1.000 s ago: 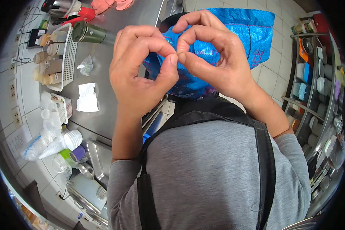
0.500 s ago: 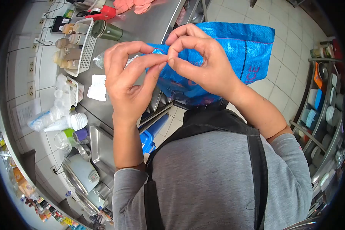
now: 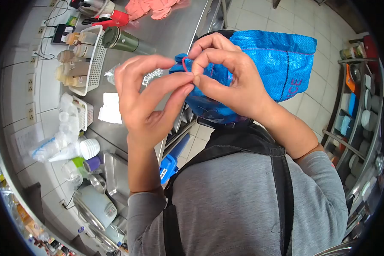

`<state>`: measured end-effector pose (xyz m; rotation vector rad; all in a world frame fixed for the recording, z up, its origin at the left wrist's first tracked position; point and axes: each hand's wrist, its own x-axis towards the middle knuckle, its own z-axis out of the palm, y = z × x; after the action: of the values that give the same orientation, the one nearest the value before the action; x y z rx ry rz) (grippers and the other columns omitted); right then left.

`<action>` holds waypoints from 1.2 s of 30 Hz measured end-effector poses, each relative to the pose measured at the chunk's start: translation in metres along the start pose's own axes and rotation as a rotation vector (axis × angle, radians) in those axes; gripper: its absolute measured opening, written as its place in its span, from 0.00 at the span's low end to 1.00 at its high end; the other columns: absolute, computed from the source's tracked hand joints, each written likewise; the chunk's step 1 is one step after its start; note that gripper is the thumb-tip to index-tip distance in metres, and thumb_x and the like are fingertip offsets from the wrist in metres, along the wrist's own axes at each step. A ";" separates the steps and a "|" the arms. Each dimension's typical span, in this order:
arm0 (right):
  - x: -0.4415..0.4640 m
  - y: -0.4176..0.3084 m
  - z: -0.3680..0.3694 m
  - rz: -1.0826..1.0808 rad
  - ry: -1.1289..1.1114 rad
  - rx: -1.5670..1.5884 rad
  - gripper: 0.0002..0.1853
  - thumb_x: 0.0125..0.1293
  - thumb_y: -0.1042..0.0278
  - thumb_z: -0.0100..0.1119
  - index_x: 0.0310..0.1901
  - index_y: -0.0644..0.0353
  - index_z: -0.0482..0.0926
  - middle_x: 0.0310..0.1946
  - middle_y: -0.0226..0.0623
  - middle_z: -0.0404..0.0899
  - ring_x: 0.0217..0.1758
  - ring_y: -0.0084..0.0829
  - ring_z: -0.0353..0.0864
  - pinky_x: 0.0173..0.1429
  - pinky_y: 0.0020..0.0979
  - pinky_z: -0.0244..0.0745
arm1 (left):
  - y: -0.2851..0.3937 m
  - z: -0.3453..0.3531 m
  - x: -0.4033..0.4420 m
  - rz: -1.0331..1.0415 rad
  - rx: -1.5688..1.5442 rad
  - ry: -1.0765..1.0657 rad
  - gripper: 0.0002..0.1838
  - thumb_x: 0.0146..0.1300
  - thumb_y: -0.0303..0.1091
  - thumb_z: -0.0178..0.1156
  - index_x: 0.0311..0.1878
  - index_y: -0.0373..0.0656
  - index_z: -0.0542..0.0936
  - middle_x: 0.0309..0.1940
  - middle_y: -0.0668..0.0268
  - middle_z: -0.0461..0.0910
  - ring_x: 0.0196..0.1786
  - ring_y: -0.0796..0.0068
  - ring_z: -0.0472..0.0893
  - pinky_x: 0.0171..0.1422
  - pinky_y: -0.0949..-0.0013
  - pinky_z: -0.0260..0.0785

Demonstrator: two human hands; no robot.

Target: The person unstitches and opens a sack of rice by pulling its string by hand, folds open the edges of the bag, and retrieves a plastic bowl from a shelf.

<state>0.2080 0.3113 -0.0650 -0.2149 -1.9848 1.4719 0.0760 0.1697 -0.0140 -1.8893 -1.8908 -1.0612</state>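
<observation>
Both my hands are raised in front of my chest, their fingertips meeting. My left hand (image 3: 147, 100) is closed in a loose pinch, index finger and thumb beside the right fingertips; what sits between them is too small to tell. With index finger and thumb pressed together, my right hand (image 3: 230, 70) pinches where a short curved red string (image 3: 184, 64) runs down to the fingertips. Just behind the hands stands a blue woven plastic sack (image 3: 273, 64) with pink stitching and dark red letters, its upper part folded. My fingers hide part of its near side.
On the metal counter (image 3: 155, 32) at left are a green tumbler (image 3: 123, 41), a white basket (image 3: 96, 64) of bottles, white paper (image 3: 111, 109), plastic cups (image 3: 87, 148) and a steel tray (image 3: 115, 175). A rack of dishes (image 3: 356, 115) lines the right side over a tiled floor.
Both hands sit slightly lower and farther right in view, as does the sack. More of the red string shows beside the fingertips. The left index finger and thumb are a little farther apart.
</observation>
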 end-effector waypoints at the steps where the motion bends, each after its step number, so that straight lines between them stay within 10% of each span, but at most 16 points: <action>1: -0.001 -0.004 0.006 0.024 0.023 -0.009 0.04 0.55 0.67 0.67 0.31 0.53 0.82 0.45 0.32 0.79 0.53 0.33 0.76 0.58 0.36 0.59 | -0.008 -0.003 0.001 0.064 0.020 -0.020 0.15 0.46 0.28 0.75 0.40 0.49 0.89 0.44 0.66 0.82 0.50 0.62 0.77 0.56 0.60 0.67; 12: -0.002 -0.029 0.024 0.110 0.075 -0.237 0.02 0.57 0.72 0.64 0.31 0.60 0.81 0.47 0.40 0.77 0.56 0.32 0.74 0.64 0.33 0.64 | -0.049 0.017 -0.012 -0.313 -1.081 0.134 0.09 0.65 0.33 0.67 0.42 0.38 0.82 0.51 0.56 0.77 0.56 0.67 0.74 0.64 0.65 0.64; 23: -0.008 -0.037 0.033 0.141 0.175 -0.292 0.02 0.56 0.74 0.63 0.31 0.61 0.81 0.47 0.41 0.77 0.56 0.32 0.74 0.64 0.33 0.64 | -0.079 0.020 -0.002 0.299 -0.588 -0.039 0.19 0.44 0.26 0.78 0.43 0.41 0.86 0.51 0.59 0.80 0.57 0.61 0.77 0.62 0.58 0.70; 30: -0.006 -0.040 0.036 0.158 0.204 -0.301 0.02 0.56 0.75 0.63 0.31 0.60 0.81 0.47 0.41 0.77 0.56 0.31 0.74 0.63 0.32 0.64 | -0.072 0.016 -0.010 -0.183 -1.331 0.083 0.11 0.57 0.30 0.74 0.40 0.38 0.82 0.48 0.55 0.79 0.56 0.63 0.78 0.66 0.57 0.69; 36: -0.004 -0.042 0.038 0.154 0.202 -0.260 0.02 0.56 0.75 0.63 0.31 0.61 0.81 0.48 0.42 0.76 0.57 0.31 0.74 0.64 0.32 0.64 | -0.070 0.007 -0.006 0.086 -0.779 0.021 0.17 0.51 0.31 0.77 0.44 0.44 0.84 0.50 0.60 0.81 0.55 0.61 0.78 0.61 0.58 0.69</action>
<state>0.1994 0.2644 -0.0350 -0.6166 -2.0236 1.2247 0.0129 0.1781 -0.0437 -2.2741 -1.4634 -1.9731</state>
